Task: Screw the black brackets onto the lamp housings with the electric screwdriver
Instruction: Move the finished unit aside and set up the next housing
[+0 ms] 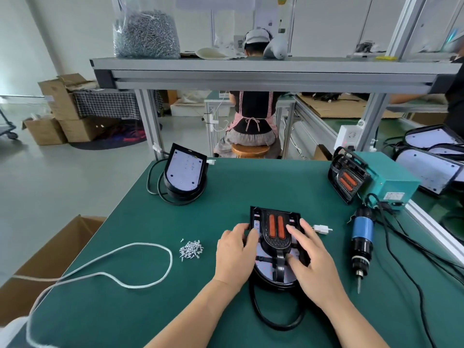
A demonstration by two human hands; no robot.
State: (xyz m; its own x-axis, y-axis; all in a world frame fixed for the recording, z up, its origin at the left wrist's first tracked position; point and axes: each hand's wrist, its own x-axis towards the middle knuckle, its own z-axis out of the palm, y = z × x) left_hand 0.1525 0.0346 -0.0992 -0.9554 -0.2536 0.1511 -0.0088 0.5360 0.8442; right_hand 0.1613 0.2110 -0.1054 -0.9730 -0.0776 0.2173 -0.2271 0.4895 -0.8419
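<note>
While the left hand (234,254) and right hand (311,262) press the black bracket (276,237) onto the lamp housing (270,285) with spread fingers (295,233), the electric screwdriver (361,237) lies right of them, nearer the right hand, its length running near to far, tip pointing near; screws (191,250) lie left.

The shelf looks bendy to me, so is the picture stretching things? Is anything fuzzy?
Head view: the wide lens bows the shelf beam and splays the green table; soft, even light, only faint shadow beside the left hand and right hand, both sharp; the top right corner is smeared.
</note>
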